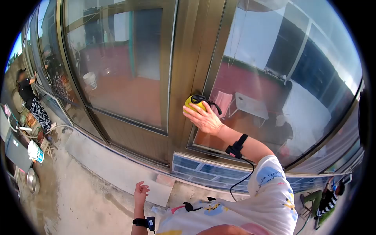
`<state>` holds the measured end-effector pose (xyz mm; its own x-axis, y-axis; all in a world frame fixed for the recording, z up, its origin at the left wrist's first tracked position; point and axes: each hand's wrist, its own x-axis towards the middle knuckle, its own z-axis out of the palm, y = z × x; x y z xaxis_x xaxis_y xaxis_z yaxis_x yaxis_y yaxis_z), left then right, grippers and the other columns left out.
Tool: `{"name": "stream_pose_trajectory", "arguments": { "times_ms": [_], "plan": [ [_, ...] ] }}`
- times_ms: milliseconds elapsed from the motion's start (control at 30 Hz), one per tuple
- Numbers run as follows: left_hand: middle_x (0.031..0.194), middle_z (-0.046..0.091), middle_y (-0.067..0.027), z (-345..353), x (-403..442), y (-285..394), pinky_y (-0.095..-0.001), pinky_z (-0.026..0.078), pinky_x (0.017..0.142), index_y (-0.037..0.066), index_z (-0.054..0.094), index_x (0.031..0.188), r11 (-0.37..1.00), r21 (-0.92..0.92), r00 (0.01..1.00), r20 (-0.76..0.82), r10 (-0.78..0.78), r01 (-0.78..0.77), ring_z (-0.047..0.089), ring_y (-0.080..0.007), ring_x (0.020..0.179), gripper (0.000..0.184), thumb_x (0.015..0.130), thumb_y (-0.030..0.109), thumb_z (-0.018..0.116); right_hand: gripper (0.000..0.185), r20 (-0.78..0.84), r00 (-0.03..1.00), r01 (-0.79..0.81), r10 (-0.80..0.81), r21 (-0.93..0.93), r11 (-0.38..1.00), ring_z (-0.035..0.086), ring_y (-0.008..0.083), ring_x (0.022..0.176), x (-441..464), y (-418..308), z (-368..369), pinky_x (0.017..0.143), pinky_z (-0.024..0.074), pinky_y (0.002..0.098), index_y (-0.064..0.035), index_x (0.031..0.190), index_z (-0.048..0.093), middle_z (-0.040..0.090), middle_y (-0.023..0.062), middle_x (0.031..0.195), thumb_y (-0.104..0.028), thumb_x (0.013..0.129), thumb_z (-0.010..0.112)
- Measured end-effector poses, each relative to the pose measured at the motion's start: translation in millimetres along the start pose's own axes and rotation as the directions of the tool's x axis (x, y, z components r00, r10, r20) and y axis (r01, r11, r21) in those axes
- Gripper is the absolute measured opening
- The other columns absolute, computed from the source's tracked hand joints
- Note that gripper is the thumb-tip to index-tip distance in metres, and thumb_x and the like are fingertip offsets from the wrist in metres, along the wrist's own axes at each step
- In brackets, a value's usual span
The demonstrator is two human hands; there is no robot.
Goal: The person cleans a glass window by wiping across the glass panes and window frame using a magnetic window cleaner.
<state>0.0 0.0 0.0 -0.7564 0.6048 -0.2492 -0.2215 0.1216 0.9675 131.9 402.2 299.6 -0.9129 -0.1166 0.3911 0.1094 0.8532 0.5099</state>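
My right hand (205, 119) is wrapped over a rounded yellow pad with a black ring and a black strap (196, 102). The pad lies against the bronze window frame (188, 70), between two large glass panes. Its exact kind I cannot make out. Below, my left hand (141, 192) hangs free above the concrete, its fingers loosely bent and apart, with nothing in them. Each wrist wears a black band with a small device, and from the right one a cable runs down.
To the left, a person (29, 94) stands at the same window wall. Near them are a white bucket (35, 151) and a metal basin (33, 181). Another person (329, 199) is at the lower right. A concrete ledge (113, 166) runs below the door.
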Motion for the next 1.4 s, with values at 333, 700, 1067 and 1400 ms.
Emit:
{"name": "stream_pose_trajectory", "arguments": {
  "times_ms": [333, 700, 1067, 1400],
  "plan": [
    [0.089, 0.067, -0.0065, 3, 36, 8, -0.0259, 0.051, 0.052, 0.008, 0.05, 0.12, 0.999, 0.047, 0.999, -0.019, 0.029, -0.028, 0.067, -0.0141, 0.073, 0.036, 0.086, 0.012, 0.06, 0.054, -0.367, 0.925, -0.061, -0.095, -0.393, 0.917, 0.032, 0.0196, 0.139, 147, 148, -223, 0.113, 0.0197, 0.0525, -0.0215, 0.145, 0.035, 0.043, -0.0022, 0.145, -0.027, 0.094, 0.052],
    [0.09, 0.068, -0.0072, 32, 41, 18, -0.0278, 0.054, 0.054, 0.007, 0.05, 0.121, 1.0, -0.019, 0.999, 0.052, -0.011, 0.012, 0.068, -0.0156, 0.075, 0.034, 0.088, 0.008, 0.058, 0.046, -0.642, 0.764, -0.263, -0.06, -0.395, 0.88, 0.03, 0.0286, 0.139, 289, 240, -322, 0.113, 0.0148, 0.0542, -0.008, 0.133, 0.051, 0.046, 0.0103, 0.143, -0.037, 0.099, 0.038],
    [0.097, 0.066, -0.0046, -25, 9, 26, -0.0265, 0.051, 0.062, 0.011, 0.049, 0.126, 0.989, 0.005, 0.988, 0.012, -0.151, 0.151, 0.064, -0.0131, 0.083, 0.034, 0.093, 0.018, 0.056, 0.057, -0.16, 0.979, -0.16, 0.127, -0.216, 0.963, 0.026, 0.0188, 0.142, 108, 10, -55, 0.113, 0.0133, 0.0534, -0.0205, 0.142, 0.042, 0.03, -0.0011, 0.153, -0.042, 0.091, 0.052],
    [0.103, 0.066, -0.0059, -60, -33, 27, -0.0276, 0.051, 0.067, 0.011, 0.048, 0.129, 0.968, 0.108, 0.974, -0.005, -0.227, 0.226, 0.064, -0.0136, 0.087, 0.037, 0.093, 0.019, 0.055, 0.048, 0.237, 0.955, 0.289, -0.18, -0.6, 0.746, 0.022, 0.0231, 0.143, -41, -118, 186, 0.119, 0.019, 0.0356, -0.0058, 0.143, 0.034, 0.029, 0.0092, 0.153, -0.025, 0.099, 0.04]
  ]
}}
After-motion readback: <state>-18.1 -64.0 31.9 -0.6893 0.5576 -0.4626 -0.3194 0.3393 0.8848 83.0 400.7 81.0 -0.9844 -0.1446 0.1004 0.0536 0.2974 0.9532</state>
